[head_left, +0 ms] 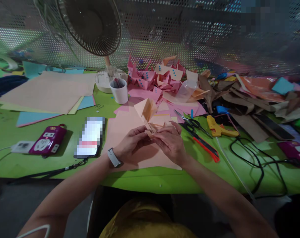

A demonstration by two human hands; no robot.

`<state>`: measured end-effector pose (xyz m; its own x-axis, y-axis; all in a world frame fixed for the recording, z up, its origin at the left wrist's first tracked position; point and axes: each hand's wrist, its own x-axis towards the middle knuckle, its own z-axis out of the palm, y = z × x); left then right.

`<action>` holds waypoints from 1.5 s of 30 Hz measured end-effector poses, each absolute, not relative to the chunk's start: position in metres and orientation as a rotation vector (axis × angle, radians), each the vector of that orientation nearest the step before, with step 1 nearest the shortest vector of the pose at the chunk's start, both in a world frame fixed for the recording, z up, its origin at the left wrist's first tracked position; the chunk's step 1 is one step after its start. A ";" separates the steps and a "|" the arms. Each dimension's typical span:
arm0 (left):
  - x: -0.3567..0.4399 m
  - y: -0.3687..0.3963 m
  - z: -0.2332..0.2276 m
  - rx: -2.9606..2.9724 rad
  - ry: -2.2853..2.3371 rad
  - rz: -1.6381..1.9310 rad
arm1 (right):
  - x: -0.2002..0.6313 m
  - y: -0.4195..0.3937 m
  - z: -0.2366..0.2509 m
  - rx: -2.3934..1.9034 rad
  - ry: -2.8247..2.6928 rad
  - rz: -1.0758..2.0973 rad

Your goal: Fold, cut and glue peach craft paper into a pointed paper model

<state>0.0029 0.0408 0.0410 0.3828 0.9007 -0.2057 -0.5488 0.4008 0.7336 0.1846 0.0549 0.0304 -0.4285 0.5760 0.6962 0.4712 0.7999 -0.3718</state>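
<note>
Both hands grip one piece of folded peach paper (145, 110), held above larger peach sheets (130, 160) on the green table. My left hand (136, 140) closes on its lower left edge, with a pale watch strap on the wrist. From the right, my right hand (171, 142) presses the paper between thumb and fingers. A pointed flap stands up beyond the fingertips; the folds under the fingers are partly hidden. Scissors (189, 122) and a red and black utility knife (206, 148) lie right of my right hand.
A phone (90, 137) and a purple power box (48, 140) lie left. Behind stand a white cup (119, 91), a fan (90, 24) and a heap of pink folded paper (142, 74). At right are a yellow glue gun (219, 127), black cable (261, 168) and brown paper strips (249, 120).
</note>
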 end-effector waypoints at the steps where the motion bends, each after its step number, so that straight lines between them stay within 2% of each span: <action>1: 0.003 0.040 0.041 0.627 0.653 1.007 | 0.184 0.055 0.030 -0.781 -2.094 0.136; 15: 0.006 0.043 0.034 0.515 0.654 1.085 | 0.182 0.055 0.030 -0.786 -2.026 0.212; 24: 0.009 0.041 0.034 0.499 0.633 1.111 | 0.179 0.053 0.029 -0.882 -2.026 -0.032; 45: 0.014 0.040 0.031 0.635 0.722 1.122 | 0.177 0.050 0.028 -0.914 -2.071 -0.045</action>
